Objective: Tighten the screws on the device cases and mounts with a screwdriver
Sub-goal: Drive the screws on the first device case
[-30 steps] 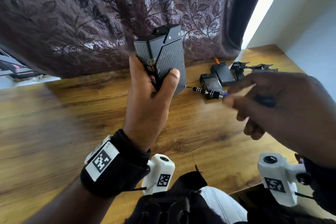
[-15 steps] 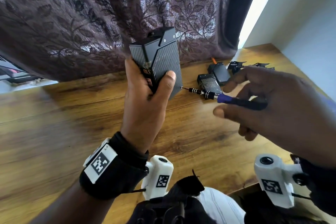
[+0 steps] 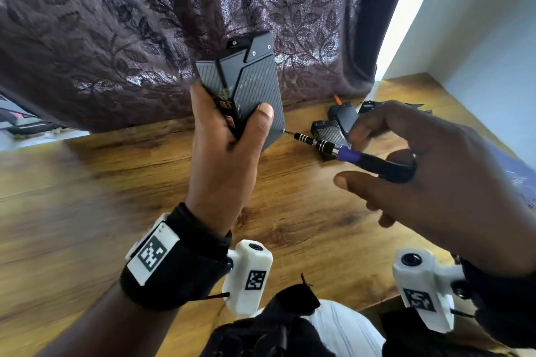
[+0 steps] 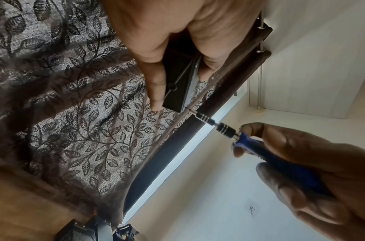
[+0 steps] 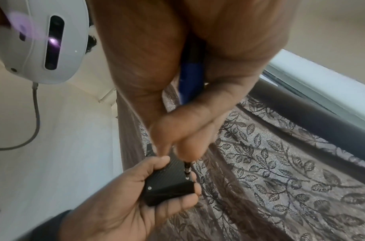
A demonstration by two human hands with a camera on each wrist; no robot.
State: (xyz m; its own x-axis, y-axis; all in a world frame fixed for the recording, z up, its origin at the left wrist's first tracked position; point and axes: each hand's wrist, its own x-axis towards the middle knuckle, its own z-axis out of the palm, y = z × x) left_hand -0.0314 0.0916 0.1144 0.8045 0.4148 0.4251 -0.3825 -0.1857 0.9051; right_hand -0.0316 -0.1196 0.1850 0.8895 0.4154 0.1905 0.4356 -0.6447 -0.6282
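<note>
My left hand (image 3: 223, 153) grips a dark carbon-pattern device case (image 3: 249, 87) upright above the wooden table (image 3: 87, 197), thumb across its front. My right hand (image 3: 412, 165) holds a screwdriver (image 3: 348, 153) with a blue and black handle. Its bit touches a screw at the case's lower right corner. In the left wrist view the case (image 4: 177, 81) sits between my fingers and the screwdriver (image 4: 225, 128) meets its corner. The right wrist view shows the case (image 5: 169, 182) in my left hand (image 5: 126, 203), with the bit on a corner screw beside the screwdriver handle (image 5: 190, 78).
Two more dark cases (image 3: 330, 133) and a black mount (image 3: 368, 106) lie on the table at the back right. A leaf-patterned curtain (image 3: 130, 38) hangs right behind the table. A white wall (image 3: 478, 38) stands to the right.
The screwdriver's handle has turned in my right hand and more of it shows; thumb and fingers have shifted round it. The case stays held upright, its bit contact unchanged.
</note>
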